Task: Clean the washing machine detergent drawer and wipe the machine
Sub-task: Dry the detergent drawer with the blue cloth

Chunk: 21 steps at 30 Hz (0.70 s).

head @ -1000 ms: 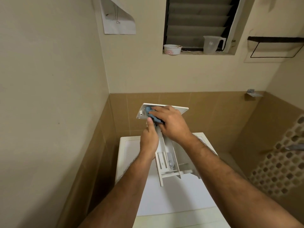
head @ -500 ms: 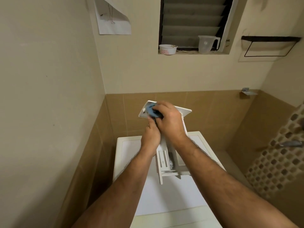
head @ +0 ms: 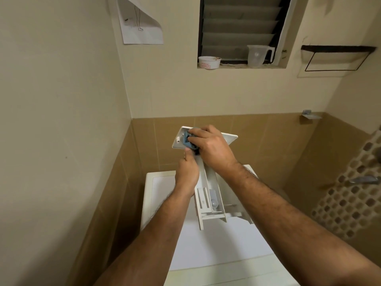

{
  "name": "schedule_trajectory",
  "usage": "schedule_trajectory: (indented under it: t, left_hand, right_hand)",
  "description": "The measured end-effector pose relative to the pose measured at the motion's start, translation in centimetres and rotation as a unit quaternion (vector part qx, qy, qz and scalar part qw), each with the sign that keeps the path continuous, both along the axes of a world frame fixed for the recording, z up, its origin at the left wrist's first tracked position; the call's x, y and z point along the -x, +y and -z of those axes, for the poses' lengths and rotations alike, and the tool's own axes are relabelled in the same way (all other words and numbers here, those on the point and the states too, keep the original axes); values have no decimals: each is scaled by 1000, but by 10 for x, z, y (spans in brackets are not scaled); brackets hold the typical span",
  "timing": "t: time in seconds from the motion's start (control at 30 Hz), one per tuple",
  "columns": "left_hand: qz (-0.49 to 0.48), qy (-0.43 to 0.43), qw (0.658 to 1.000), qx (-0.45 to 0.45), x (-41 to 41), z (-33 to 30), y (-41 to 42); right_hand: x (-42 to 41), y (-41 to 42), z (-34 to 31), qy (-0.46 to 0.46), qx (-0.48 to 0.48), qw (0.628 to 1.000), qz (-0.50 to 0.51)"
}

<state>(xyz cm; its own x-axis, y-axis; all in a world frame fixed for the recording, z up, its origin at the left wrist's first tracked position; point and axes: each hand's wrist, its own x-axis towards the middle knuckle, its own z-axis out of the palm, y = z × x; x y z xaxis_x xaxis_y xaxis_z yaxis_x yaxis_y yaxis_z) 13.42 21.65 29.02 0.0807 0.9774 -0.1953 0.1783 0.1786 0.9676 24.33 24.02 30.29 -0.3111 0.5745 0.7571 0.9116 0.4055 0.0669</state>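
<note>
Blue cloth (head: 188, 141), shifted leftward, mostly hidden beneath right hand (head: 212, 148).

We have a single head-worn, wide-angle view, looking forward and steeply down along both forearms. The hands sit close at centre, the washing machine (head: 206, 250) top below them, and the louvred window (head: 239, 27) high ahead.
</note>
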Motion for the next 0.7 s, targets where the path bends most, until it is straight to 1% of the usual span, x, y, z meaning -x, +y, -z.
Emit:
schedule_trajectory:
  t: [0.2,0.33,0.43,0.5,0.53,0.6,0.63,0.7]
  left_hand:
    - [-28,-20,999,13,12,-8,7]
    - [-24,-39,999,21,13,-9,6]
    - [-41,-49,997,40,10,-9,1]
    - [-57,-62,995,53,11,-10,1]
    - [-61,-72,994,56,12,-10,4]
    - [-57,-58,995,56,15,-12,8]
    - [-57,-48,996,54,15,-12,9]
    - [-51,-41,997,51,13,-11,9]
  right_hand:
    - [-34,-7,7,83,-19,993,79]
    - [-46,-10,11,115,8,986,119]
    - [-51,-12,13,171,27,975,137]
    - [-61,-15,18,254,49,951,168]
    - [-68,-18,20,313,58,929,190]
    - [-81,-20,24,418,72,878,221]
    - [-83,-20,24,455,87,859,216]
    - [-81,-17,18,511,111,832,182]
